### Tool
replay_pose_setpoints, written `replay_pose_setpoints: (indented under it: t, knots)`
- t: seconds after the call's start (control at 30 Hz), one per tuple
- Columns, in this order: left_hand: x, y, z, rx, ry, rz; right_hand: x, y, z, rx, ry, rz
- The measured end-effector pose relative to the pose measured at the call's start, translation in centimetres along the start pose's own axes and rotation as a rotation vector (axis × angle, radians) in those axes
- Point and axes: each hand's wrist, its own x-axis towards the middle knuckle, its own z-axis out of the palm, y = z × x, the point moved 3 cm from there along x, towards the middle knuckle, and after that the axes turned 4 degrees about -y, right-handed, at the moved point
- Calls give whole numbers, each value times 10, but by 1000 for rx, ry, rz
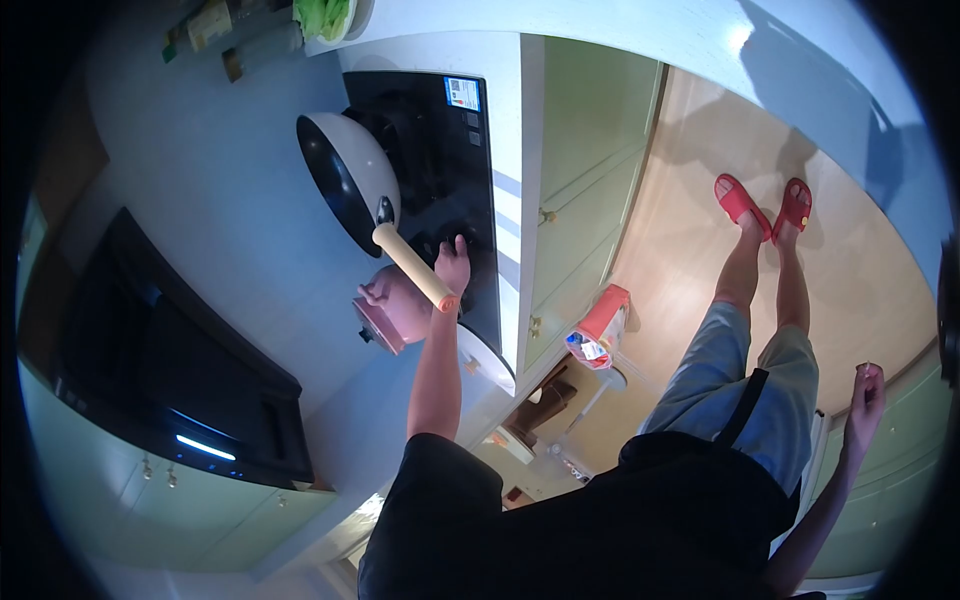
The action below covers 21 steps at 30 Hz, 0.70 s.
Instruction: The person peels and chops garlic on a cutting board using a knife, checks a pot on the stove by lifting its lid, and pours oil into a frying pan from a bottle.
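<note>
My left hand (453, 266) reaches over the black gas hob (468, 190), fingers closed around what looks like a dark stove knob (440, 241) at its edge. The cream handle (412, 264) of a wok (362, 160) passes just over my wrist. The wok is white outside and dark inside, and it sits on the hob. Beside my forearm stands a pink lidded pot (402, 308). My right hand (867, 392) hangs by my side with its fingers curled together; whether something small is in them I cannot make out.
Green vegetables in a bowl (325, 17) are on the counter beyond the hob. A black range hood (170, 370) is on the wall side. Green cabinets (585, 150) run under the counter. A red-and-white bag (603, 320) stands on the floor, near a brown chair (545, 400).
</note>
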Motion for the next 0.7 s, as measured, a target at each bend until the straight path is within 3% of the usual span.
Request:
replay_pose_setpoints:
  t: [0.7]
  knots:
    - [10, -19, 4, -60, 3, -50, -11, 11, -17, -8, 76, 78]
